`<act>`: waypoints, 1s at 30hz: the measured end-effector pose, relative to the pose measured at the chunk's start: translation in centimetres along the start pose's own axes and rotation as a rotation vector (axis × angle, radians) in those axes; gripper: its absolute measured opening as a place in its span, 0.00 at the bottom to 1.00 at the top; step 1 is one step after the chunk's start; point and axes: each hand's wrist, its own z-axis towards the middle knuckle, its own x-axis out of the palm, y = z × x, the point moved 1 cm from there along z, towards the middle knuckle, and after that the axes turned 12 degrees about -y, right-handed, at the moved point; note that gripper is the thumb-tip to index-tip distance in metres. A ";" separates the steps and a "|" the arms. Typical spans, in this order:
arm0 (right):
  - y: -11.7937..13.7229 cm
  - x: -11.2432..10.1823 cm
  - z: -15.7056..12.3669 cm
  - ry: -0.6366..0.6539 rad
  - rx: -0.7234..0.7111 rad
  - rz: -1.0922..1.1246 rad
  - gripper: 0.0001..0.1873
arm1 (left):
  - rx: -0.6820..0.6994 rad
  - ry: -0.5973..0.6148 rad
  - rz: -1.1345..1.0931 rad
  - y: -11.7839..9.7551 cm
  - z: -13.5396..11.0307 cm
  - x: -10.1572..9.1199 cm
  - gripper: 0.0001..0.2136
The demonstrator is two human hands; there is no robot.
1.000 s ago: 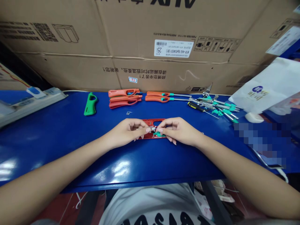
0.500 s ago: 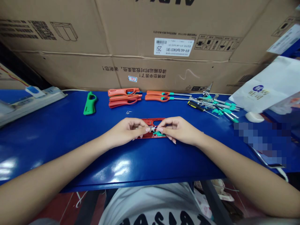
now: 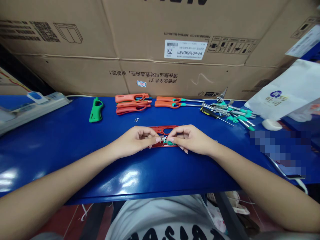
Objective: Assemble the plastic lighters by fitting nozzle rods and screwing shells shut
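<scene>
Two red lighter shell halves (image 3: pixel 162 129) lie open side by side on the blue table, one behind the other. Over the nearer half, my left hand (image 3: pixel 136 141) pinches one end of a small silvery-white cylindrical part (image 3: pixel 162 139) between thumb and index finger. My right hand (image 3: pixel 193 140) has thumb and fingertip closed at the other end of that part, by a thin white wire. Just below these fingertips, a green plastic piece (image 3: pixel 170 143) sits in the nearer shell half. My fingers hide both ends of the shells and some of the small part.
Behind the hands lie small screws (image 3: pixel 137 119), stacked red lighter shells (image 3: pixel 132 104), orange lighters (image 3: pixel 167 102) and a green shell (image 3: pixel 96 110). To the right are a screwdriver (image 3: pixel 210 113), metal lighter tubes (image 3: pixel 240 115) and a white bag (image 3: pixel 282 90). A cardboard box (image 3: pixel 87 66) stands behind; a power strip (image 3: pixel 42 108) is left.
Both hands stay nearly in place over the shells. The small part between the fingertips has shifted very slightly; nothing has been let go.
</scene>
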 end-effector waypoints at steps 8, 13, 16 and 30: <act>0.1 0.0 -0.1 0.021 -0.025 -0.005 0.19 | 0.035 0.000 0.028 0.1 -0.1 0.1 0.17; 0.2 0.0 -0.2 0.017 -0.024 -0.011 0.18 | 0.041 -0.008 0.029 0.1 -0.1 0.3 0.17; 0.2 0.0 -0.2 0.012 -0.024 -0.014 0.17 | 0.033 -0.013 0.036 0.1 -0.2 0.3 0.17; 0.0 0.1 -0.2 0.004 0.006 0.002 0.17 | 0.048 -0.011 0.012 0.2 -0.3 0.4 0.15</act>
